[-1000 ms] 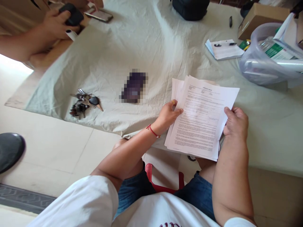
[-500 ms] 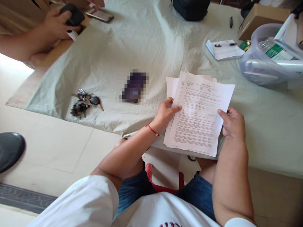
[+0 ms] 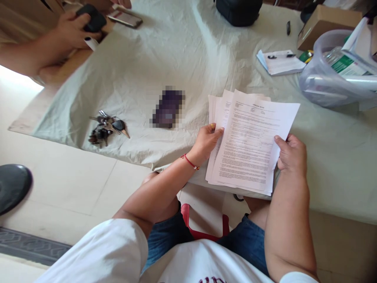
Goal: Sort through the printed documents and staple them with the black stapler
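Several printed paper sheets (image 3: 250, 145) are fanned out loosely between my two hands, over the near edge of the cloth-covered table. My left hand (image 3: 207, 141) grips the left side, its thumb on top and the other fingers partly behind the sheets. At the right edge, my right hand (image 3: 290, 153) pinches the paper between thumb and curled fingers. Dense lines of text cover the top sheet, too small to read. Left of the sheets lies a dark, pixelated phone-like rectangle (image 3: 169, 109). Further left rests a bunch of keys (image 3: 107, 127).
A clear plastic bin (image 3: 321, 86) holding papers and a bottle stands at the right, beside a cardboard box (image 3: 326, 25) and a paper pad (image 3: 281, 63). A black case (image 3: 238, 11) sits at the back. Another person's hand (image 3: 72, 31) holds a dark object near a phone (image 3: 125, 16).
The top sheet has shifted slightly right relative to those beneath, exposing more of them at the left. My right hand has moved a little to the right with it.
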The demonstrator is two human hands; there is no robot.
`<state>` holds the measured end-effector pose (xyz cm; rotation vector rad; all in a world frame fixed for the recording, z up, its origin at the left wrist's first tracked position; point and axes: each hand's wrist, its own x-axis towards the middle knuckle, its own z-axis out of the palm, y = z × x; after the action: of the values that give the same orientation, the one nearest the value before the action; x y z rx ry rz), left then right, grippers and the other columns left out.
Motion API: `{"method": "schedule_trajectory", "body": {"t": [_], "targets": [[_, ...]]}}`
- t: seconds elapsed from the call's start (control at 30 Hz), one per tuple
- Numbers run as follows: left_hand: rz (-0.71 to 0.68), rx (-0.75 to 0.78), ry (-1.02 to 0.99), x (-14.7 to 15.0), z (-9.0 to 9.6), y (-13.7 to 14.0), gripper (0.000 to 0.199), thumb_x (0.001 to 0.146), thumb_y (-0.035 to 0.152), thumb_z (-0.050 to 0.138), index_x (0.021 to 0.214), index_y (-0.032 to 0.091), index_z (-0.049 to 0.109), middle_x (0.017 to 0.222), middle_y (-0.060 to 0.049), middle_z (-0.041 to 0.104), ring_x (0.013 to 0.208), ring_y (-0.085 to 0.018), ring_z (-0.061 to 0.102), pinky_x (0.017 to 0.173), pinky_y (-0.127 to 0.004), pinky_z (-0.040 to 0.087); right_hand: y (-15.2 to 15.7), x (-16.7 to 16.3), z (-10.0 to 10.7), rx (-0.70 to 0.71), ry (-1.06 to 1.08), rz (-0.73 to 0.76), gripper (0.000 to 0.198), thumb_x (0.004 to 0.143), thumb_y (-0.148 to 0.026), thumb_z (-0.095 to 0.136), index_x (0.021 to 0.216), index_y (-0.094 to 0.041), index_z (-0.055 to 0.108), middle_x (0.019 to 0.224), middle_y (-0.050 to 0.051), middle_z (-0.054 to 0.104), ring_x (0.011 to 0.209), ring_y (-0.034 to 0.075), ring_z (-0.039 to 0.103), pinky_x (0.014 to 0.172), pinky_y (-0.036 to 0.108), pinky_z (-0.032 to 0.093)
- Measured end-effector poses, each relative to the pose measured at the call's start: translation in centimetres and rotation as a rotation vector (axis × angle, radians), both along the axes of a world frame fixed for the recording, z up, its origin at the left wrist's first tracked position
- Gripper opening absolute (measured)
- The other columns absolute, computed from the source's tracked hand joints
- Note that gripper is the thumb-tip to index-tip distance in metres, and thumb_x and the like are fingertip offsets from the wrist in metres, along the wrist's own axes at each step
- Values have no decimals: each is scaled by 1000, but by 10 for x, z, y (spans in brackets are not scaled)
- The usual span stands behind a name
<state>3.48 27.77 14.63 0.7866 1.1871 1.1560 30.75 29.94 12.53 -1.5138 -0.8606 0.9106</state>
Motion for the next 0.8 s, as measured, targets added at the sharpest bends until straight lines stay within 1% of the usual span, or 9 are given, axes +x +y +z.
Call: {"method": "schedule_trajectory", "body": {"t": [0.1,0.23,0.33,0.47,0.6,0.8], "targets": [[-5,6,-58,0,-2,1,22,87,37,79,91,20,67,106,-11,77,110,-29,72,95,-44,59,-1,-1,1,-4,14,0,24,71,-28,87,89,-22,72,87,1,77,84,21,73,73,36,64],[17,10,-104,0,-1,1,23,86,33,79,99,19,66,124,-14,76,123,-32,70,104,-47,58,-1,2,1,46,-8,-10,27,66,-29,89,86,-19,72,86,1,79,79,18,70,80,35,62],[20,22,-109,0,1,0,27,88,33,77,108,20,64,137,-14,73,135,-34,65,110,-50,56,-1,3,3,82,-58,-39,26,66,-32,87,83,-17,74,83,1,78,77,16,68,81,34,60],[17,36,-112,0,1,-1,33,89,32,74,117,21,62,150,-14,66,144,-36,58,118,-55,51,-2,3,7,111,-95,-116,27,66,-34,85,85,-17,79,85,2,79,75,17,68,80,35,60],[19,33,-108,0,0,0,35,90,33,72,121,22,61,154,-14,63,146,-36,57,120,-55,50,-2,4,9,123,-76,-164,33,64,-34,84,92,-16,82,90,4,81,75,17,69,79,36,60],[21,25,-48,2,6,-1,24,94,33,65,114,21,62,148,-13,67,143,-32,58,119,-50,49,-3,2,9,138,-75,-154,32,66,-35,83,91,-15,82,91,5,81,78,18,70,87,38,60]]}}
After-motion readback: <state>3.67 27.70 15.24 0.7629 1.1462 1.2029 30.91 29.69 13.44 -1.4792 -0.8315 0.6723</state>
